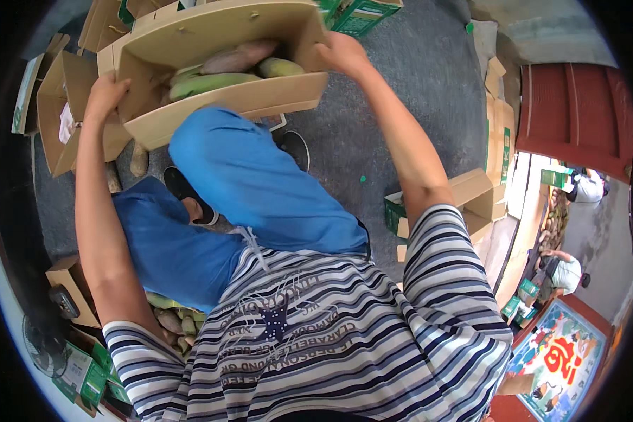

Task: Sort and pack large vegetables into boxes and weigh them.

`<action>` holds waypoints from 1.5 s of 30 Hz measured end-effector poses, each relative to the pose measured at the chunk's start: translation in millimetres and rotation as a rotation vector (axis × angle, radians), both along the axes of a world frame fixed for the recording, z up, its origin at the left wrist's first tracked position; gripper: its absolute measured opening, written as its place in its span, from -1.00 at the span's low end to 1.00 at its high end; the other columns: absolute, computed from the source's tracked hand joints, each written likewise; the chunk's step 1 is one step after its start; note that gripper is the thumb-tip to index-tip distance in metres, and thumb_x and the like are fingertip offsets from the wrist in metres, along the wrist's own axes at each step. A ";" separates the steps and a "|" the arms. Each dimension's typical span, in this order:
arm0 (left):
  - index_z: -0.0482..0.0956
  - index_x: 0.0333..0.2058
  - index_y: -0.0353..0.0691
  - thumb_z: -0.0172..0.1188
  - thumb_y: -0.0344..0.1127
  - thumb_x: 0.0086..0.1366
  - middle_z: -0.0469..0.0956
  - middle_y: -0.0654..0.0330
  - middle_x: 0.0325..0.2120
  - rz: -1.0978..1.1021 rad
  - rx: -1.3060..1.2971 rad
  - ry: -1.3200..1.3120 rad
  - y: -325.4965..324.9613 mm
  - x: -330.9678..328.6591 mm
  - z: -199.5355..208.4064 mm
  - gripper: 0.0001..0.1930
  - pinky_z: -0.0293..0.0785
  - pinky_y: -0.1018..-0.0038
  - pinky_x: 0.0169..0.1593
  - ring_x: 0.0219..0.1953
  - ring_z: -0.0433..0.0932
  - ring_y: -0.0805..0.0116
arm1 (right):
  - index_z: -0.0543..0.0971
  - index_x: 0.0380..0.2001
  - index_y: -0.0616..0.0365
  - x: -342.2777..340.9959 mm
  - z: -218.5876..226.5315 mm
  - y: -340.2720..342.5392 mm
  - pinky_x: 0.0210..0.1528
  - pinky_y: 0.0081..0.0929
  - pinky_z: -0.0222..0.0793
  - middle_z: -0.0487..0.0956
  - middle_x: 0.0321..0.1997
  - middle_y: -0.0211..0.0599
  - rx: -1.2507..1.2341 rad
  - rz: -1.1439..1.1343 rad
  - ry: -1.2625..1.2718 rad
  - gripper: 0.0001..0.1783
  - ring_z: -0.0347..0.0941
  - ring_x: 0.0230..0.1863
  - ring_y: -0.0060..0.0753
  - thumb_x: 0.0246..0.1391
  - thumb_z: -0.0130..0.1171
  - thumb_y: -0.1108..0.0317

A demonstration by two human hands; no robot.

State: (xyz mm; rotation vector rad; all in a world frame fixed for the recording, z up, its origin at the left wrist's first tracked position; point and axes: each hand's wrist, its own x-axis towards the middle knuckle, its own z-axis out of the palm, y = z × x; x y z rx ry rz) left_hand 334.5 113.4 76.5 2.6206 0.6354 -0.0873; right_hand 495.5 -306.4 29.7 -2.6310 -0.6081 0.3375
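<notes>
An open cardboard box (pixel 221 105) is held between my two hands, in front of my raised knee. My left hand (pixel 105 95) is closed on its left end, thumb over the rim. At the right end my right hand (pixel 343 55) grips the upper rim, its fingers partly hidden. Inside lie several long, thick vegetables, one pinkish-brown (pixel 239 56) and others green (pixel 211 86); their exact kind I cannot tell. The box is tilted with its opening toward me, and its near wall is close to my blue trouser leg (pixel 225 144).
More open boxes (pixel 60 98) stand at the left. Loose brown vegetables (pixel 139 160) lie by my feet, and a pile (pixel 176 320) is beside my left hip. Another open box (pixel 471 197) is at my right. Two people (pixel 566 271) are farther off beyond a doorway.
</notes>
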 end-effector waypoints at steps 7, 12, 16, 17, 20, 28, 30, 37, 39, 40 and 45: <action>0.56 -0.39 -0.28 0.08 -0.28 -0.03 0.53 -0.08 -0.39 -0.386 0.191 0.026 -196.1 68.4 14.8 -0.76 0.43 0.16 -0.21 -0.29 0.51 -0.04 | 0.48 -0.27 0.19 -26.7 -14.3 -197.8 -0.16 -0.16 0.31 0.51 -0.29 0.07 -0.015 -0.290 -0.019 -0.62 0.43 -0.20 0.06 -0.05 -0.01 0.11; 0.59 -0.39 -0.29 0.10 -0.36 -0.12 0.55 -0.05 -0.35 -0.544 -0.032 0.169 -363.7 80.0 5.5 -0.74 0.47 0.24 -0.18 -0.25 0.54 0.04 | 0.50 -0.33 0.21 -31.1 7.2 -373.2 -0.23 -0.20 0.33 0.52 -0.35 0.06 -0.241 -0.456 -0.095 -0.66 0.45 -0.25 0.06 -0.04 0.07 0.14; 0.57 -0.43 -0.36 0.04 -0.35 -0.07 0.51 -0.19 -0.42 -0.524 -0.383 0.217 -447.5 63.6 -40.2 -0.76 0.44 0.21 -0.20 -0.29 0.52 -0.07 | 0.49 -0.25 0.12 -16.4 43.2 -445.9 -0.24 -0.20 0.36 0.54 -0.33 0.00 -0.473 -0.466 -0.227 -0.69 0.46 -0.26 0.03 0.02 0.01 0.16; 0.57 -0.46 -0.39 0.01 -0.37 -0.01 0.50 -0.21 -0.43 -0.514 -0.546 0.234 -464.5 57.3 -52.0 -0.78 0.44 0.20 -0.22 -0.31 0.51 -0.10 | 0.49 -0.22 0.09 -12.4 50.1 -453.0 -0.24 -0.21 0.37 0.54 -0.32 -0.02 -0.651 -0.500 -0.271 -0.69 0.46 -0.26 0.01 0.04 -0.01 0.16; 0.38 -0.20 -0.43 -0.06 -0.33 0.14 0.45 -0.22 -0.28 -0.855 -0.667 0.240 -484.1 34.4 -54.9 -0.69 0.34 0.16 -0.11 -0.17 0.44 -0.09 | 0.49 -0.17 0.12 -2.7 36.8 -442.7 -0.26 -0.21 0.39 0.54 -0.31 0.01 -0.798 -0.399 -0.313 -0.72 0.48 -0.28 -0.02 0.00 0.00 0.36; 0.34 -0.06 -0.30 0.00 -0.30 0.19 0.39 0.01 -0.17 -0.929 -0.655 -0.014 -368.6 7.6 57.1 -0.65 0.33 0.36 -0.05 -0.13 0.43 0.13 | 0.43 -0.10 0.06 29.3 -13.5 -411.8 -0.11 -0.19 0.32 0.51 -0.17 -0.03 -0.255 -0.694 -0.336 -0.65 0.44 -0.12 -0.01 -0.01 -0.06 0.31; 0.38 -0.07 -0.28 0.03 -0.36 0.19 0.45 0.08 -0.23 -0.789 -0.605 -0.136 -328.5 2.8 77.4 -0.69 0.39 0.45 -0.16 -0.24 0.50 0.33 | 0.42 -0.09 0.08 49.2 -12.7 -343.1 -0.10 -0.23 0.33 0.48 -0.10 -0.06 -0.090 -0.404 -0.474 -0.65 0.42 -0.10 -0.02 0.01 -0.09 0.30; 0.36 -0.06 -0.34 0.00 -0.37 0.24 0.46 0.16 -0.21 -0.159 -0.306 -0.240 -169.7 -31.1 83.5 -0.70 0.33 0.54 -0.08 -0.17 0.44 0.40 | 0.44 -0.11 0.08 113.3 -24.3 -107.0 -0.01 -0.25 0.29 0.37 0.06 -0.20 0.027 -0.056 -0.425 -0.65 0.33 0.01 -0.06 0.00 0.00 0.24; 0.36 -0.07 -0.35 0.02 -0.36 0.22 0.46 0.10 -0.21 -0.073 -0.265 -0.124 -127.2 -60.3 68.3 -0.69 0.33 0.50 -0.09 -0.18 0.45 0.33 | 0.41 -0.07 0.10 139.9 -43.9 -68.2 0.01 -0.25 0.27 0.33 0.10 -0.16 0.072 -0.026 -0.427 -0.60 0.31 0.03 -0.03 -0.01 0.01 0.23; 0.36 -0.09 -0.37 0.05 -0.35 0.20 0.46 0.04 -0.22 -0.012 -0.254 -0.006 -117.4 -71.6 59.6 -0.68 0.34 0.47 -0.09 -0.19 0.46 0.25 | 0.36 -0.02 0.12 154.9 -56.1 -58.9 0.03 -0.24 0.25 0.29 0.13 -0.11 0.127 -0.039 -0.440 -0.54 0.29 0.05 -0.02 -0.02 0.02 0.21; 0.36 -0.17 -0.35 0.11 -0.32 0.10 0.39 -0.14 -0.16 -0.191 0.251 0.155 -124.2 -77.9 52.1 -0.67 0.33 0.21 -0.12 -0.14 0.38 -0.12 | 0.33 -0.01 0.22 194.0 -95.0 -67.2 0.03 -0.21 0.25 0.34 0.07 0.03 0.033 -0.112 -0.311 -0.45 0.29 0.05 0.03 -0.05 0.06 0.14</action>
